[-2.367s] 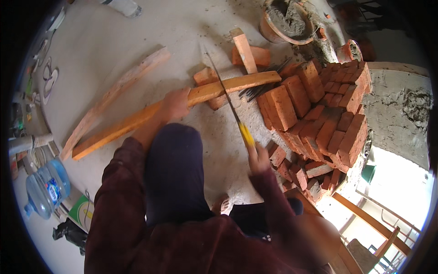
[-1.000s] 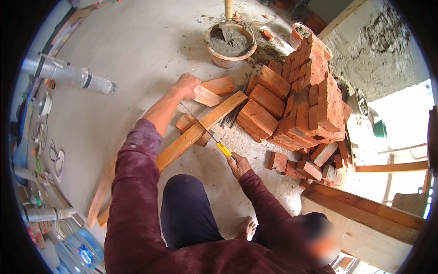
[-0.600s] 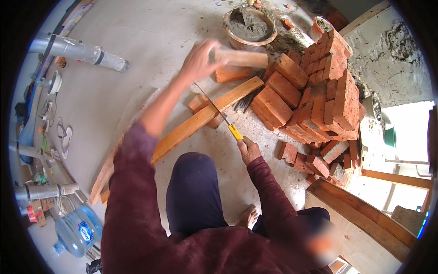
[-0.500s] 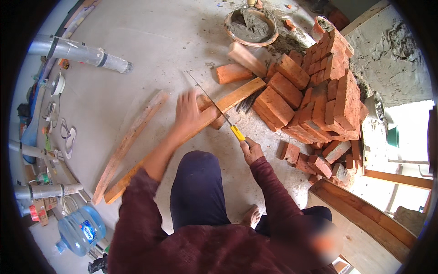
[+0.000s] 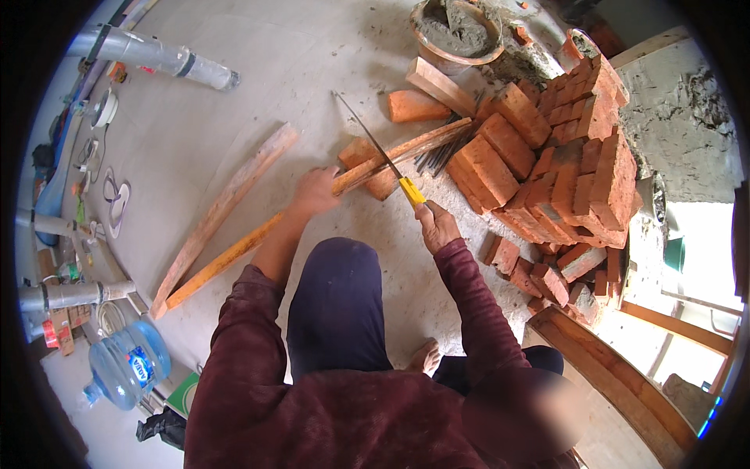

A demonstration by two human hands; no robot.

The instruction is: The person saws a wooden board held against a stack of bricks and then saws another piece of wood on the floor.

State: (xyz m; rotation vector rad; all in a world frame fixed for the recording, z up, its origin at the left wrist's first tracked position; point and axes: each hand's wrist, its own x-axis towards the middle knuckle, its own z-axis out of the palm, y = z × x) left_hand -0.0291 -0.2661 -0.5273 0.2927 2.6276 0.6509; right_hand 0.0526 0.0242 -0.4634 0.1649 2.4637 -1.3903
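Observation:
My left hand (image 5: 314, 191) presses down on a long orange-brown wooden strip (image 5: 234, 254) that runs from lower left to upper right and rests on a brick (image 5: 367, 160). My right hand (image 5: 434, 225) grips the yellow handle of a hand saw (image 5: 375, 150). Its thin blade lies across the strip just right of my left hand. My knee in dark trousers (image 5: 336, 297) is bent below the strip.
A second wooden plank (image 5: 226, 207) lies on the concrete floor to the left. A pile of red bricks (image 5: 570, 172) stands at right, a mortar tub (image 5: 457, 31) behind it. Grey pipes (image 5: 156, 59), a blue water bottle (image 5: 125, 363) and a wooden beam (image 5: 617, 375) ring the spot.
My left hand reached up toward the bricks, then came back down onto the wooden strip. The saw in my right hand now lies across the strip.

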